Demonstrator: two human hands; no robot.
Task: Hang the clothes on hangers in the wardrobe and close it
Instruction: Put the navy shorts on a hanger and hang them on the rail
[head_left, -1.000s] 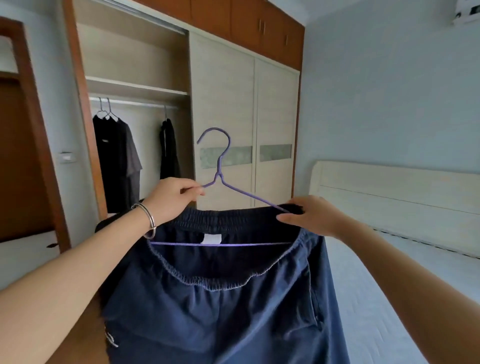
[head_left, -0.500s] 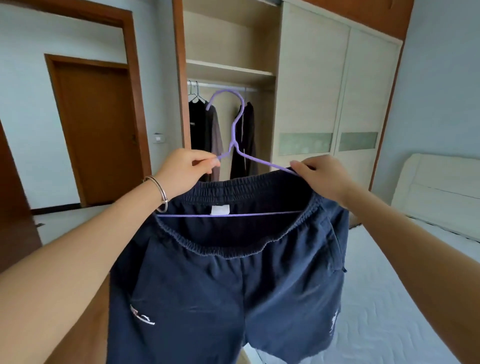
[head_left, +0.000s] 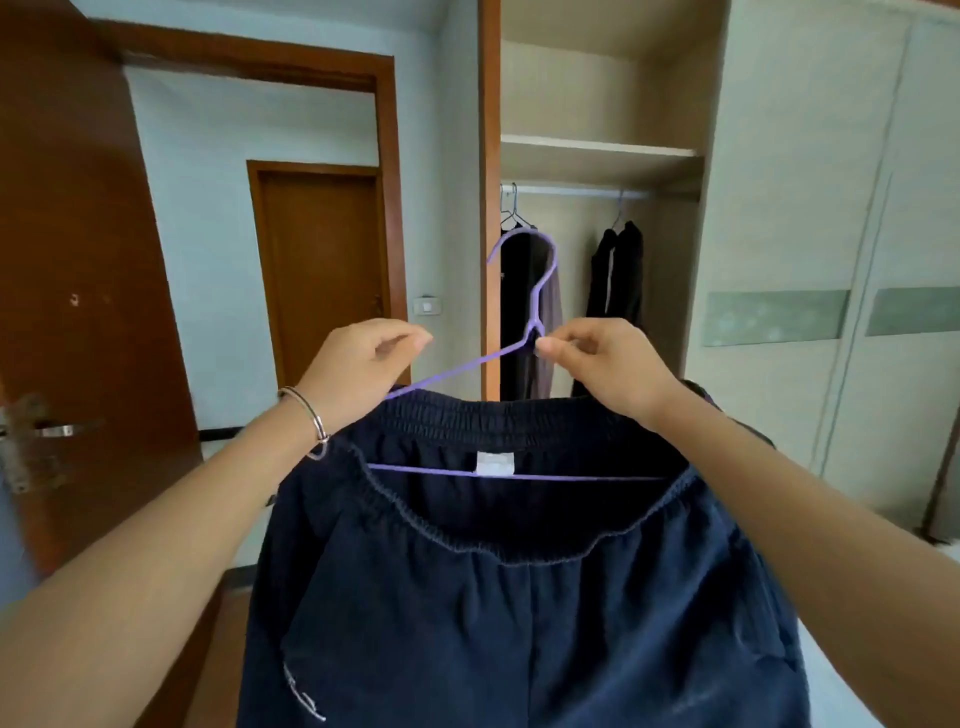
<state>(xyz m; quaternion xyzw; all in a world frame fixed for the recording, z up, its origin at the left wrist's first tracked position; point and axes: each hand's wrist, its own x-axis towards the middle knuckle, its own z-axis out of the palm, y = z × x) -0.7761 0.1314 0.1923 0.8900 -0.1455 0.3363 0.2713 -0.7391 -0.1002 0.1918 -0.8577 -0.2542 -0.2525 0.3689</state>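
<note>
Obs.: the navy shorts (head_left: 519, 597) are hanging on a purple wire hanger (head_left: 535, 325), held up in the near centre and facing the open wardrobe (head_left: 489, 208). The elastic waistband (head_left: 493, 421) is sitting over the hanger's shoulders, and the lower bar is crossing inside it, just behind a white label (head_left: 494, 463).

Right hand (head_left: 597, 364): thumb and forefinger are pinching the hanger at the base of its neck, with the other fingers curled.

Left hand (head_left: 358, 364): the fingers are curled and the thumb tip is meeting the forefinger just above the hanger's left arm. I cannot tell whether it is gripping anything. A metal bangle (head_left: 306, 421) is sitting on that wrist.

Far side: the rail (head_left: 571, 189) is running under a shelf (head_left: 597, 148). A black garment (head_left: 519, 312) is hanging at its left end and a second dark garment (head_left: 615, 280) to the right, with bare rail between them. The hanger's hook is overlapping the left garment in the view. Pale sliding doors (head_left: 779, 208) are covering the wardrobe's right part.

Left side: a brown room door (head_left: 78, 260) is standing open near the camera, its metal handle (head_left: 52, 430) showing. A second brown door (head_left: 322, 270) is shut farther off, with a wall switch (head_left: 427, 305) beside the wardrobe frame.
</note>
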